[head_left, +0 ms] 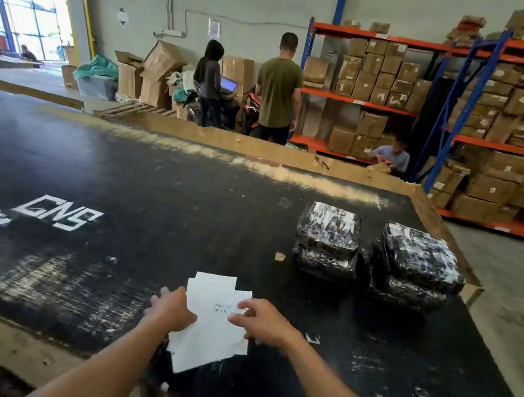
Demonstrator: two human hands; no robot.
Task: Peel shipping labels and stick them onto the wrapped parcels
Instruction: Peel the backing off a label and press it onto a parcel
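Head view, lower centre: left hand (172, 309) grips the fanned labels (211, 324) while right hand (260, 321) pinches the top sheet's edge (peeling, I judge), next needing carrying to the wrapped parcels (328, 239) at right.

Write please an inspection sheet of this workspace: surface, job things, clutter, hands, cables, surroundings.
Surface: black table, scuffed, with white painted lettering.
Job's things: sheets of labels held above the table; two stacks of wrapped parcels far right.
Clutter: small scrap beside the parcels.
Hands: left hand grips the sheets' left edge; right hand pinches the top sheet.
Cables: one cable along the back wall.
Surroundings: racks of cartons, people standing at a laptop.
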